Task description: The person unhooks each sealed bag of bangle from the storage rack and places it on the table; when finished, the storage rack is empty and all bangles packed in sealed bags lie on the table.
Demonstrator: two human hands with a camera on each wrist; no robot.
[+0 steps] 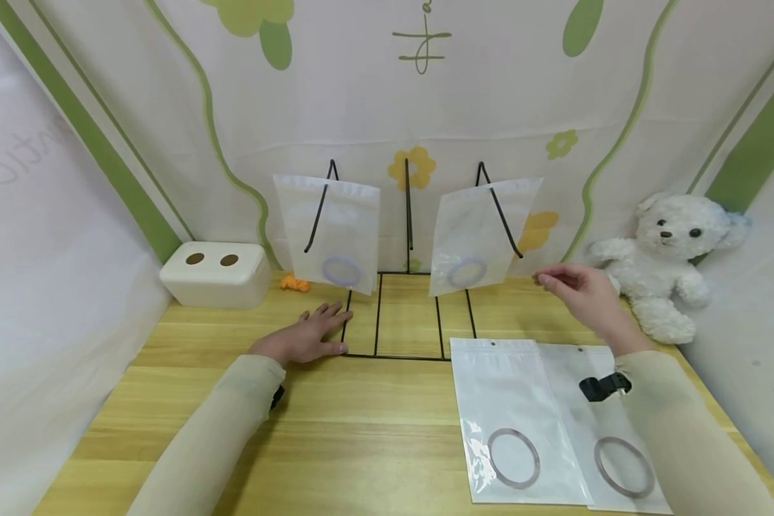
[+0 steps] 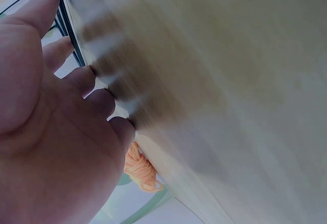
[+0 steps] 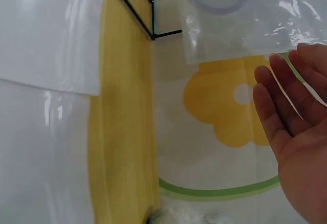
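Note:
A black wire display rack (image 1: pixel 409 208) stands at the back of the wooden table. From its left hook hangs a white zip pouch (image 1: pixel 332 226) with a pale purple ring near the bottom; a similar pouch (image 1: pixel 477 236) hangs from the right hook. My left hand (image 1: pixel 306 335) rests with spread fingers on the front left corner of the rack's base. Beyond the tip of the right hook, my right hand (image 1: pixel 580 294) is raised with nothing in its fingers. In the right wrist view its relaxed fingers (image 3: pixel 288 91) are beside the hanging pouch (image 3: pixel 225 35). The middle hook is bare.
Two more white pouches (image 1: pixel 516 401) with brownish rings lie overlapping at the front right. A white box (image 1: pixel 216 279) with two holes and an orange bundle of cord (image 1: pixel 294 284) are at the left. A white teddy bear (image 1: pixel 664 265) sits at the right.

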